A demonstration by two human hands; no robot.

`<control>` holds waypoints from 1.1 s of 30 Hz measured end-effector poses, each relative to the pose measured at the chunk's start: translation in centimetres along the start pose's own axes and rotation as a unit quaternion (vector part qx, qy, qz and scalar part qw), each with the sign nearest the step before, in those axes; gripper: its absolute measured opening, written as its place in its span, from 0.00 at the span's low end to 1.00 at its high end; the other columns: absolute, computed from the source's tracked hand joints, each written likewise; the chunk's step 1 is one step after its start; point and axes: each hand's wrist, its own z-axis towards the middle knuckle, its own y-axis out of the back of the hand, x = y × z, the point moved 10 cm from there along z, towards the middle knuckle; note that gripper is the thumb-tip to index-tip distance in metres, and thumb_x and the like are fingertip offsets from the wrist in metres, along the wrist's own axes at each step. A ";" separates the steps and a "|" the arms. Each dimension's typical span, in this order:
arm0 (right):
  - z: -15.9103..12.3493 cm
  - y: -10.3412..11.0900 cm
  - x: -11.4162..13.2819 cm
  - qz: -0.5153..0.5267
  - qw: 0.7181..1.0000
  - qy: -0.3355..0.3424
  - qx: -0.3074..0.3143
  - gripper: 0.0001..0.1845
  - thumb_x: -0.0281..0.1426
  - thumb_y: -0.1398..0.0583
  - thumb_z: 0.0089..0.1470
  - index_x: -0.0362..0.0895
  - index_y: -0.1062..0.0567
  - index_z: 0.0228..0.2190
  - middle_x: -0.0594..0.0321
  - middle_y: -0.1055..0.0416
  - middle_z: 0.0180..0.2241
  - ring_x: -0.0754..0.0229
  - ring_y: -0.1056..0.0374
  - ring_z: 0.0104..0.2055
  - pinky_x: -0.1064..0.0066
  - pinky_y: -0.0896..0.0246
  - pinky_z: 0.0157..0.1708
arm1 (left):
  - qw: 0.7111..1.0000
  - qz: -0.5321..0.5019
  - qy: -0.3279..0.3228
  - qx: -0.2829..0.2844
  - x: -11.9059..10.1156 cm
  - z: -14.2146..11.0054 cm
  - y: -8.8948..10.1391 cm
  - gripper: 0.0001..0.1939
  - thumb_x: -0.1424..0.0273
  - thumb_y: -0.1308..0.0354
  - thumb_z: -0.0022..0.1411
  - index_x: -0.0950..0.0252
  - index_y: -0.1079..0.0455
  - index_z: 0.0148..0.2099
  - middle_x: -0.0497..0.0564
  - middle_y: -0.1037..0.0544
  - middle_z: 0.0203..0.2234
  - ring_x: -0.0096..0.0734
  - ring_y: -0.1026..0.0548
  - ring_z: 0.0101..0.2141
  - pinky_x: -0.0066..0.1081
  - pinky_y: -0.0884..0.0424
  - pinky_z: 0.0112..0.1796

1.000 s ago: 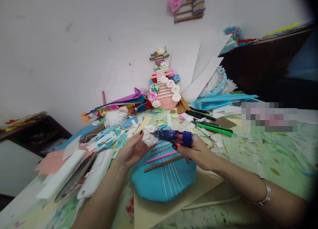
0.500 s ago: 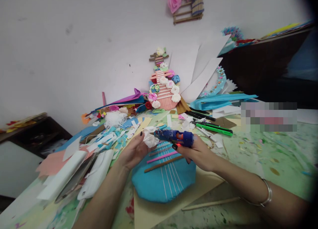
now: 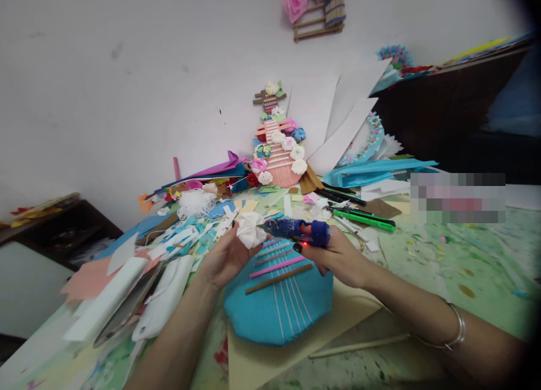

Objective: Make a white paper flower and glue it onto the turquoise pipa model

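Observation:
My left hand [image 3: 228, 257] pinches a white paper flower [image 3: 250, 230], turned so its gathered folds face right. In my right hand [image 3: 344, 258] is a blue hot glue gun [image 3: 296, 231] with a small red light glowing near the thumb. Its nozzle meets the flower's right side; whether glue is coming out cannot be seen. Below both hands lies a blue lute-shaped craft piece [image 3: 274, 317], with thin white strings and pink, grey and brown strips across it. My hands and the glue gun cover its upper part.
A finished pink lute craft [image 3: 281, 159] covered in paper flowers leans on the wall. Paper scraps [image 3: 186, 238] and a white power strip [image 3: 163, 297] lie at left. A green cutter [image 3: 367, 220] and black pens sit behind my right hand. Beige card [image 3: 253, 364] lies beneath the blue piece.
The white flower has turned and shifted slightly left in my left hand, showing more of its folds. The glue gun has stayed almost in place.

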 end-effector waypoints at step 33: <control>0.3 1.1 -0.4 -0.025 1.000 -0.011 -0.012 0.12 0.34 0.44 0.49 0.43 0.36 0.18 0.71 0.43 0.10 0.68 0.44 0.14 0.78 0.50 0.15 | 0.996 -0.058 0.054 0.036 1.1 -0.3 -0.9 0.18 0.64 0.56 0.67 0.68 0.36 0.53 0.58 0.22 0.42 0.39 0.22 0.40 0.29 0.24 0.34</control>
